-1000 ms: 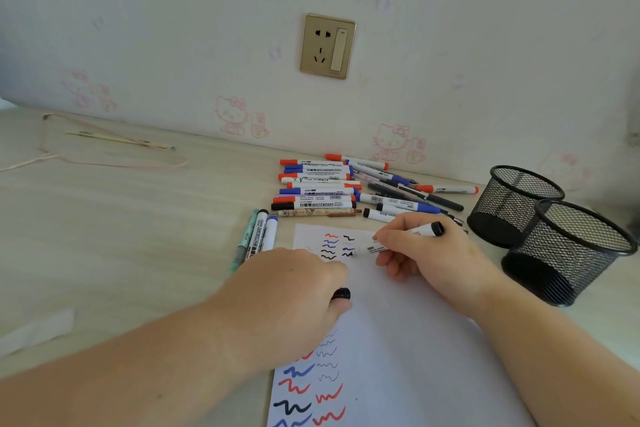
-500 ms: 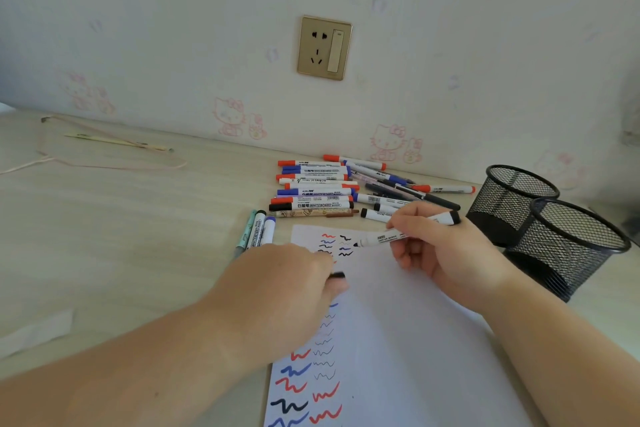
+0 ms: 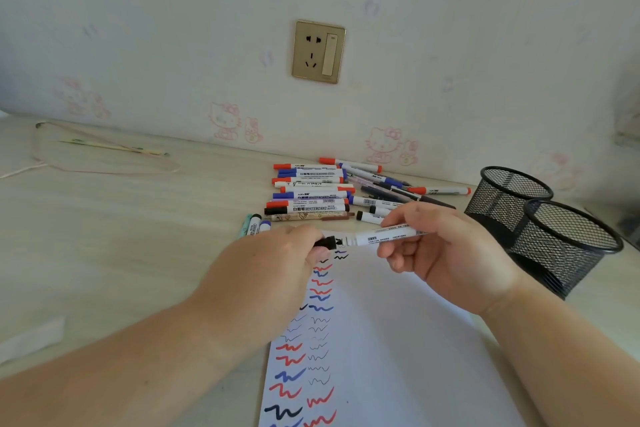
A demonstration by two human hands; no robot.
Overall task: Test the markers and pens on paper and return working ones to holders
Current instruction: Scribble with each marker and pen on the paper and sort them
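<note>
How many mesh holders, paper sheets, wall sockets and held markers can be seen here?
Black mesh holders: 2
Paper sheet: 1
Wall socket: 1
Held marker: 1
Total: 5

blk mesh holders, white paper

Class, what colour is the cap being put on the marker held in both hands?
Black: the cap in the left hand, seen in the head view.
</note>
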